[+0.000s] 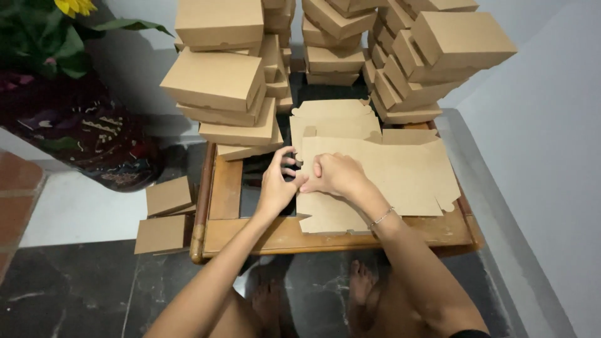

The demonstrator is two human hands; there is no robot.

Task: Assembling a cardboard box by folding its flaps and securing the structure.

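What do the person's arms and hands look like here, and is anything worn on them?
Both forearms are bare, with no sleeves and no gloves. The left hand wears nothing visible. The right hand has a thin silver-coloured bracelet at the wrist. No rings are discernible on the fingers.

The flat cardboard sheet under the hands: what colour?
Plain kraft brown cardboard sheet, unprinted; the head view shows it.

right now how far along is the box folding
Done: tall stacks of folded boxes at the back of the table, two more boxes on the floor. In hand: left hand and right hand fold the top flat sheet. Left: more flat sheets beneath it.
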